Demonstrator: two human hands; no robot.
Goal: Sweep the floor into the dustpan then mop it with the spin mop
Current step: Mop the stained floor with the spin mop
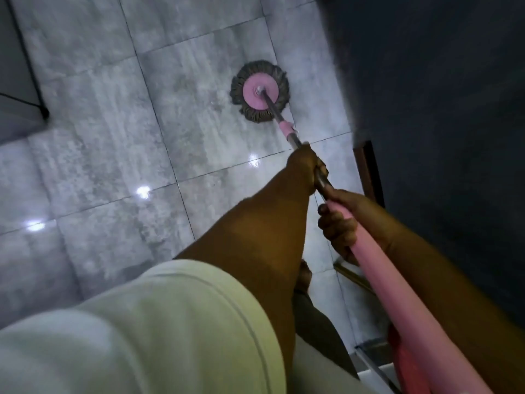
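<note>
Spin mop [260, 93] at 12 o'clock: light stiff pole, soggy draggy head. Left hand [305, 166] grips steel shaft, right hand [339, 226] grips pink handle; wet tile floor [113, 137] likely slick.

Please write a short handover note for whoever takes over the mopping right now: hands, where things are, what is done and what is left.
Left hand: grips the metal part of the pink-and-steel mop pole, lower down.
Right hand: grips the pink handle sleeve higher up.
Round pink mop head with grey-brown strands: flat on the grey marbled floor tiles, ahead of the person.
Dustpan, broom and bucket: not in view.
Done: mopping is under way; whether the tiles are wet cannot be told.
Left: which tiles remain cannot be told from this view.
</note>
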